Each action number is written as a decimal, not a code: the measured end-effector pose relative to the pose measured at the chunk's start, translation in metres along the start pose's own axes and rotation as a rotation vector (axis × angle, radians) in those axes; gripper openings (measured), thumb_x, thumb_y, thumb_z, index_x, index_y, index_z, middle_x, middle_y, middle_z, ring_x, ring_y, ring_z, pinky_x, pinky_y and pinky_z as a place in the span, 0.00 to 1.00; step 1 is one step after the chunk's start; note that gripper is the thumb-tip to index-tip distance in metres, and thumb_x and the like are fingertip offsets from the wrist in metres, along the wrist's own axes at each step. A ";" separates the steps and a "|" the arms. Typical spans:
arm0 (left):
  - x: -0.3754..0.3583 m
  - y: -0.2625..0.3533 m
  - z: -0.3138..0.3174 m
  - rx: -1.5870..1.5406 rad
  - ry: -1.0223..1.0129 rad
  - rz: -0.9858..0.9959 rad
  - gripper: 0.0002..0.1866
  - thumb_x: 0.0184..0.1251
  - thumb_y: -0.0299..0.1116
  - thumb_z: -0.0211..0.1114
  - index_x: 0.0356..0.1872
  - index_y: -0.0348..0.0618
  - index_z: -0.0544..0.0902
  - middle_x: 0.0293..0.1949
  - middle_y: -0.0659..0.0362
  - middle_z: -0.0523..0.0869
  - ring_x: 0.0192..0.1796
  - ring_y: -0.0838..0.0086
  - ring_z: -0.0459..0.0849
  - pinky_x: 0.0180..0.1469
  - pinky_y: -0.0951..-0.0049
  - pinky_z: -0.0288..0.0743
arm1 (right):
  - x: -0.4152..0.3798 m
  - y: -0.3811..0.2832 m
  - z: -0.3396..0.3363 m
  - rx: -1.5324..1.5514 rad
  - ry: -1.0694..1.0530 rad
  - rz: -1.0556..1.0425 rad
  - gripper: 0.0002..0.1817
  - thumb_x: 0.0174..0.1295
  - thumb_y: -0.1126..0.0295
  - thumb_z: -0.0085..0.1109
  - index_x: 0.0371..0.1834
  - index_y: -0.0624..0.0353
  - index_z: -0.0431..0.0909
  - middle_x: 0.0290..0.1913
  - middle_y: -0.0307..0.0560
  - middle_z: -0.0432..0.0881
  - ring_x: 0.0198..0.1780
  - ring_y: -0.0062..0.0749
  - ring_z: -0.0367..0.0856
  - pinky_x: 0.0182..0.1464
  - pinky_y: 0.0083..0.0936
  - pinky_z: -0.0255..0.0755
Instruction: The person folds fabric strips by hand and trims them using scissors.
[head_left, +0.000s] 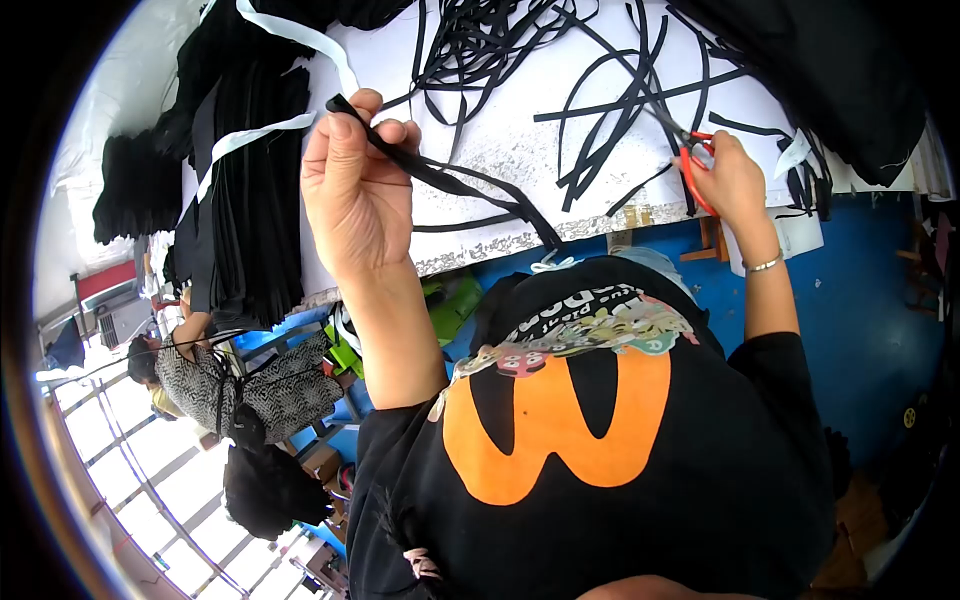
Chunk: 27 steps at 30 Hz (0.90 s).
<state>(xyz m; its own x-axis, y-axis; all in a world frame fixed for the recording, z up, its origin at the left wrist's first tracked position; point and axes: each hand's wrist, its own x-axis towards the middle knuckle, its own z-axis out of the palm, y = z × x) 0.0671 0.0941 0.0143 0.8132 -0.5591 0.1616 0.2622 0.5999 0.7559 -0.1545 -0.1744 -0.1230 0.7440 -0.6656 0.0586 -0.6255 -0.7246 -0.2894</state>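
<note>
My left hand is raised over the left part of the table, thumb and fingers pinching the end of a black fabric strip. From there the strip trails down to the right, toward the table's near edge. On the right, my right hand grips red-handled scissors, fingers wrapped about the handles. Their blades point up and left over loose black strips on the white tabletop. A white ribbon runs down close behind my left fingertips.
Stacked black fabric strips hang over the table's left end. A tangle of black strips lies at the back. Black cloth is heaped at the far right. Another person is at lower left, beyond the table.
</note>
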 end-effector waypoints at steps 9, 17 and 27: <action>0.006 0.007 0.001 0.126 -0.070 0.115 0.06 0.66 0.28 0.62 0.37 0.34 0.80 0.42 0.52 0.83 0.33 0.71 0.82 0.43 0.69 0.78 | 0.023 -0.007 -0.004 0.149 0.206 -0.274 0.21 0.50 0.64 0.69 0.44 0.66 0.77 0.40 0.56 0.78 0.43 0.48 0.78 0.45 0.36 0.72; -0.013 -0.019 0.050 0.363 -0.097 0.137 0.03 0.62 0.22 0.64 0.34 0.32 0.82 0.37 0.53 0.84 0.32 0.70 0.86 0.38 0.77 0.79 | 0.000 -0.161 -0.128 1.092 0.205 -0.685 0.09 0.56 0.78 0.62 0.40 0.63 0.83 0.38 0.44 0.80 0.40 0.24 0.78 0.43 0.17 0.70; -0.026 -0.008 0.054 0.449 -0.245 0.223 0.02 0.59 0.18 0.64 0.32 0.29 0.81 0.38 0.53 0.81 0.35 0.73 0.84 0.39 0.76 0.83 | 0.002 -0.179 -0.149 0.916 0.147 -0.765 0.07 0.53 0.81 0.63 0.36 0.66 0.83 0.32 0.44 0.80 0.34 0.26 0.79 0.37 0.17 0.71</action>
<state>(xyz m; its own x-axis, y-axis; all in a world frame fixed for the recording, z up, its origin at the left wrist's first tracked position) 0.0160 0.0729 0.0377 0.6648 -0.5957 0.4508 -0.1927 0.4463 0.8739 -0.0758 -0.0728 0.0708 0.7783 -0.1754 0.6028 0.4103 -0.5846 -0.6999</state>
